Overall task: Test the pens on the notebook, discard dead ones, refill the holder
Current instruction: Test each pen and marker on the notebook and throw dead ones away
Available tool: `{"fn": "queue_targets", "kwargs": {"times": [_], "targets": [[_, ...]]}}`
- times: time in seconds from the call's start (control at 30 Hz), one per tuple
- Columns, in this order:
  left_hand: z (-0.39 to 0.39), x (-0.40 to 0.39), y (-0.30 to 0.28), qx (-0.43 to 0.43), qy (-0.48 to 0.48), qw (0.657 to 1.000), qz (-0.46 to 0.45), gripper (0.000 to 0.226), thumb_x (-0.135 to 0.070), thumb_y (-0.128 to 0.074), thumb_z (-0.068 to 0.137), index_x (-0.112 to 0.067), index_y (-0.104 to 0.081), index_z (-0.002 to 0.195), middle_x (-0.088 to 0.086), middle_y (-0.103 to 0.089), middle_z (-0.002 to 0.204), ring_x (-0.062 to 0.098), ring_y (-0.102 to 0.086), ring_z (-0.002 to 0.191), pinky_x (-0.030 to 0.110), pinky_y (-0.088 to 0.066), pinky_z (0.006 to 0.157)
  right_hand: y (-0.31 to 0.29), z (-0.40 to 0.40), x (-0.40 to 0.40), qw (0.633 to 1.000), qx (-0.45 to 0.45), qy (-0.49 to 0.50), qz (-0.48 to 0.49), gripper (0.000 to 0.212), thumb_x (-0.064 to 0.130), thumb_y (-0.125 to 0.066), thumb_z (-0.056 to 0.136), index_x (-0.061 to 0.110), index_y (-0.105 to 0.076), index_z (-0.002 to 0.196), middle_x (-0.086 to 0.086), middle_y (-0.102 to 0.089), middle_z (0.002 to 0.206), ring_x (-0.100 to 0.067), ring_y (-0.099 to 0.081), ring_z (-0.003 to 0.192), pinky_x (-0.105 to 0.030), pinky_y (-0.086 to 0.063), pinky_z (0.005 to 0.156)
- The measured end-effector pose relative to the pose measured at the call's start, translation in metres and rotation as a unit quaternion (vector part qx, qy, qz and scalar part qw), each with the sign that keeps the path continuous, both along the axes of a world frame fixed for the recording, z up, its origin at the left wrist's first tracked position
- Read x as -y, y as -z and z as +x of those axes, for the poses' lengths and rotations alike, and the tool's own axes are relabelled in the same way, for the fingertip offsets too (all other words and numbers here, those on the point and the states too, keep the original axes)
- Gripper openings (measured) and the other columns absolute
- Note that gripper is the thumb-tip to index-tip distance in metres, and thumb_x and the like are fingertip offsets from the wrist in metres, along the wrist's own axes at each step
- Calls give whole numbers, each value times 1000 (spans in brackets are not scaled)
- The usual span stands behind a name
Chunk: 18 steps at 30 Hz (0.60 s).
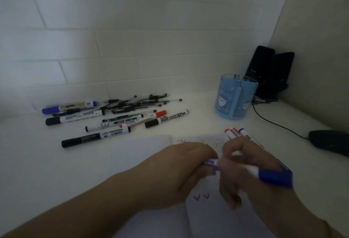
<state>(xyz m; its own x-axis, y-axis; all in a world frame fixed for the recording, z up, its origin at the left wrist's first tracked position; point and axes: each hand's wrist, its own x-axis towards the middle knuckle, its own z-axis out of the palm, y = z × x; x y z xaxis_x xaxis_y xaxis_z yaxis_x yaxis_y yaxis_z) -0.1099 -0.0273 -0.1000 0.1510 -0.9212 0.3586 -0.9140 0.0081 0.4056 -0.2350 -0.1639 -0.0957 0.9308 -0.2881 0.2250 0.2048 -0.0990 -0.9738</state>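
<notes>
Both hands meet over the open notebook (pixel 147 154) at the near edge of the white desk (pixel 37 152): the left hand (pixel 181 173) is curled closed with its fingertips pinched on the purple end of a marker (pixel 251 170), and the right hand (pixel 251 173) is closed around the white barrel of that same marker, whose blue end sticks out to the right past the knuckles; motion blur makes it impossible to tell whether the purple piece is a cap being pulled off or pushed on. Under the hands, the notebook page carries small red tick marks (pixel 201 196) and faint scribbles nearer its far edge. Just beyond the notebook's far right corner lie three markers (pixel 236 133) side by side, two with red ends and one with a blue end, partly hidden behind the right hand. Beyond the notebook to its left, a loose pile of markers and thin pens (pixel 117 115) is spread on the desk near the tiled wall (pixel 132 49). Beyond the notebook to its right stands the blue pen holder (pixel 236 98), upright; nothing shows above its rim. Behind the holder are two dark speakers (pixel 270 71), and right of the notebook a cable runs to a dark mouse (pixel 330 141)
</notes>
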Motion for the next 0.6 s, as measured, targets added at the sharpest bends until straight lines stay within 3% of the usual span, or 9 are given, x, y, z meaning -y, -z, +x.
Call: {"fn": "queue_targets", "kwargs": {"times": [0.1,0.27,0.4,0.47,0.53,0.6], "targets": [[-7,-2,-3,-7,47,999,14,13,-31,-39,98,-23,-49,97,-11,-51,83,2,-44,72,14,-38,68,7,1,-4,1000,-6,-12,-24,23,39,-69,66,23,-52,67,-11,-59,45,-15,-48,31,-18,-40,37],[-1,-2,-3,-10,32,999,-1,17,-32,-43,98,-20,-55,99,-5,-58,79,9,-52,67,22,-40,60,7,-1,0,996,-1,-81,31,30,37,-80,65,19,-59,77,-13,-61,49,-21,-54,37,-24,-46,42],[9,-4,-1,-34,-25,999,-6,31,-51,-43,94,-29,-53,114,-15,-54,90,1,-49,79,21,-42,69,2,0,1,998,29,55,-14,7,20,-70,76,20,-70,83,-12,-63,55,-17,-58,49,-18,-50,50],[14,-5,4,-10,-71,997,20,39,-61,-40,92,-37,-47,122,-19,-52,97,-1,-48,88,18,-43,75,0,1,8,995,46,92,21,23,40,-74,70,22,-71,83,-8,-64,63,-14,-58,56,-16,-51,55],[19,-5,8,-17,-102,994,25,36,-57,-42,93,-38,-49,122,-20,-53,98,0,-49,89,15,-42,75,-1,3,11,988,35,97,116,54,64,-81,44,24,-73,80,0,-65,69,-14,-61,62,-24,-55,60],[22,-4,10,-36,-118,992,14,27,-48,-47,95,-35,-56,118,-18,-55,94,2,-51,87,7,-37,69,-1,6,12,979,18,93,181,60,64,-84,34,22,-72,75,-1,-62,68,-17,-59,59,-29,-53,52]]}}
